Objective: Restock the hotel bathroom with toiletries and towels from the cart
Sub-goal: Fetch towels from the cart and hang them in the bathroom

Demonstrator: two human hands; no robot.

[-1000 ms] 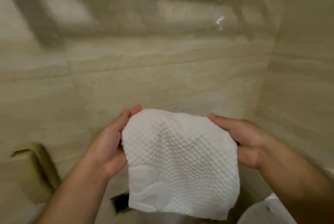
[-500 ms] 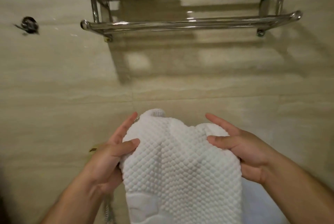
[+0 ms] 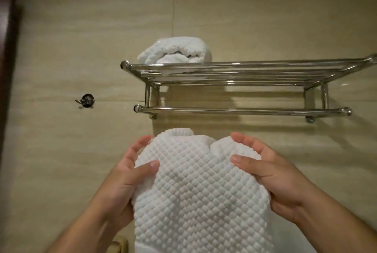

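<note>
Towel (image 3: 200,191), white with a waffle weave, hangs between both hands in front of the tiled wall (image 3: 81,38), below the metal rack (image 3: 255,66) and apart from it. The left hand (image 3: 126,173) grips its left side, thumb on the front and fingers behind. The right hand (image 3: 271,173) grips the right side the same way. The hands are apart, with the towel's bunched top between them. The rack's lower bar (image 3: 242,110) runs above that top. A rolled towel (image 3: 175,49) lies on the rack's upper shelf at its left end. A dark hook (image 3: 86,100) sits on the wall left of the rack.
</note>
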